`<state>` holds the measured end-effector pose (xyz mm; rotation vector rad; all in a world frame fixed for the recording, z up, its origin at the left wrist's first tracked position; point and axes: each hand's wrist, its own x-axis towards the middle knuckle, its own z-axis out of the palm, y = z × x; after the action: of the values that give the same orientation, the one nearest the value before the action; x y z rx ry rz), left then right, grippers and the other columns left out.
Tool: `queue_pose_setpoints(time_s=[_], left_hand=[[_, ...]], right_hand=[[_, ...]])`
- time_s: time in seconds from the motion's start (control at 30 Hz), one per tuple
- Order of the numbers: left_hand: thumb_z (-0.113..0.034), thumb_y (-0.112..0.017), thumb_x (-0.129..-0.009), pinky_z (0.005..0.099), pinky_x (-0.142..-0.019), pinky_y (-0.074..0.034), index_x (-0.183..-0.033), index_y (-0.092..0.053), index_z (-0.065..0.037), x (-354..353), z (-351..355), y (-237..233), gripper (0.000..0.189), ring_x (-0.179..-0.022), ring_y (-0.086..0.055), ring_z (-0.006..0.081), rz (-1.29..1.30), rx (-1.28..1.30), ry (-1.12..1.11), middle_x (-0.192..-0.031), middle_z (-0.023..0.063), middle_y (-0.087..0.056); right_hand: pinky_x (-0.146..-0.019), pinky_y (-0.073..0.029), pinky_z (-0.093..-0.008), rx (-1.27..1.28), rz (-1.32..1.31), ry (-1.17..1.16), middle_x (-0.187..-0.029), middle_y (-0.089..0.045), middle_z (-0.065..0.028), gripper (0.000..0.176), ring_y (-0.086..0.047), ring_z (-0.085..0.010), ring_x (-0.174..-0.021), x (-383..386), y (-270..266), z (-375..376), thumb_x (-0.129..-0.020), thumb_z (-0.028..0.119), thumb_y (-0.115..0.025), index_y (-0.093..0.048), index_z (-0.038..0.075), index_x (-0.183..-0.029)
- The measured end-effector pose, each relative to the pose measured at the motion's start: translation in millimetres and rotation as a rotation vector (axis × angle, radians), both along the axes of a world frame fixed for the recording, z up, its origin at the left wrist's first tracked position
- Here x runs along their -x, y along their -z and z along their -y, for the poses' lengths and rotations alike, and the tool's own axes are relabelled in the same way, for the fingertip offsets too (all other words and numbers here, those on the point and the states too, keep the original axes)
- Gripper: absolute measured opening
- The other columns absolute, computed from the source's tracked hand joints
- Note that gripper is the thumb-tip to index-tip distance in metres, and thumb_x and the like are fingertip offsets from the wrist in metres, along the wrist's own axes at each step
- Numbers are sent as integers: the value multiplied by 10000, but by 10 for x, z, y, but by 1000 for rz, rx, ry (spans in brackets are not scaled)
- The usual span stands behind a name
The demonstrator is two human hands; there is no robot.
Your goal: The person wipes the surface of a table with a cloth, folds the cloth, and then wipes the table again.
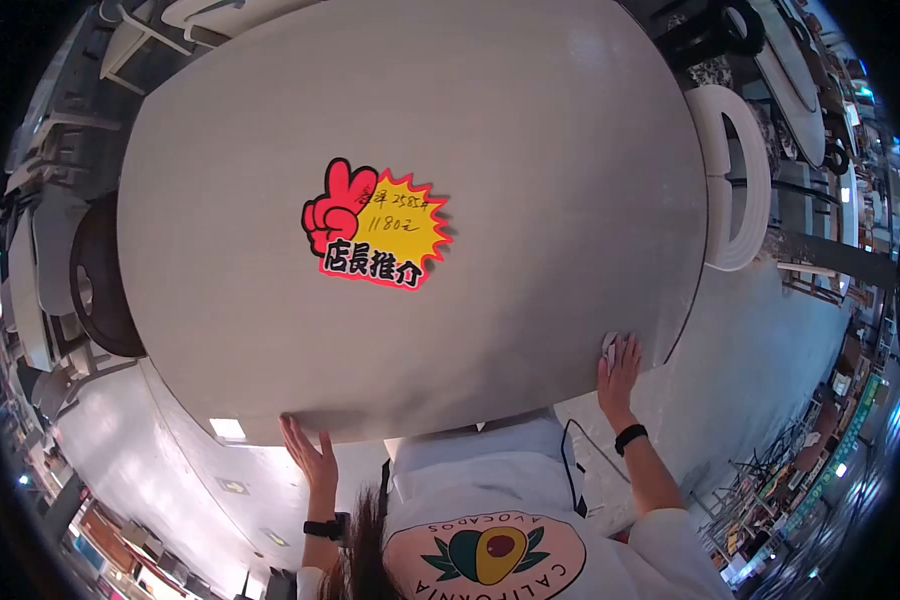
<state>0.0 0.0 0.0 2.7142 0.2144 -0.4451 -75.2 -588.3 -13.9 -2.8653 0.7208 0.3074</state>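
Before me is a large grey-beige tabletop (530, 300) with rounded edges. My left hand (310, 458) is at its near edge, fingers stretched out and thumb apart, holding nothing. My right hand (620, 375) lies over the table near the right front edge. Under its fingers it holds a small white piece (608, 347) that looks like folded tissue or cloth, mostly covered by the hand. A red and yellow starburst price sign (380, 225) with a hand symbol and handwritten figures lies left of the table's middle, apart from both hands.
A white chair (745, 180) stands against the right edge, and a dark brown chair (105, 275) against the left. Near the left front edge is a small white patch (227, 429), perhaps a label or reflection. More tables and chairs surround the pale floor (760, 340).
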Motion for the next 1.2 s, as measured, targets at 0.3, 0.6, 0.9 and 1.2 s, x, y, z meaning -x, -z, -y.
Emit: queue_pose_setpoints(time_s=[0.3,0.6,0.9,1.2], left_hand=[[-363,-581,-918,568,-1150,-108,-1505,-68,18,-362,-264,-183,868,-1454,-76,421,-100,-141,174,-1569,257,-59],[-555,-481,-918,566,-1156,-43,-1492,20,56,-266,-232,17,976,-1448,2,449,-92,-244,157,-1556,297,-4],[-551,-423,-942,557,-1159,-41,-1497,42,39,-240,-306,57,934,-1450,5,443,-75,-285,208,-1560,285,8],[-512,-409,-961,546,-1164,-22,-1507,58,2,-249,-365,67,884,-1462,48,402,-43,-227,219,-1577,244,42]], right_hand=[[-1137,-140,-567,14,98,-108,-1539,-230,-226,609,-205,-433,-1415,-486,-82,-540,-968,397,-430,-356,25,-1444],[-1145,-116,-553,-208,115,-322,-1535,-258,-218,603,-185,-416,-1433,-294,62,-885,-986,399,-338,-336,19,-1455],[-1147,-118,-547,-31,264,148,-1524,-291,-205,613,-201,-415,-1424,-83,126,-303,-1020,406,-271,-309,-33,-1447],[-1132,-154,-555,7,318,175,-1505,-313,-229,591,-254,-425,-1402,-151,193,-270,-1022,390,-272,-352,-35,-1424]])
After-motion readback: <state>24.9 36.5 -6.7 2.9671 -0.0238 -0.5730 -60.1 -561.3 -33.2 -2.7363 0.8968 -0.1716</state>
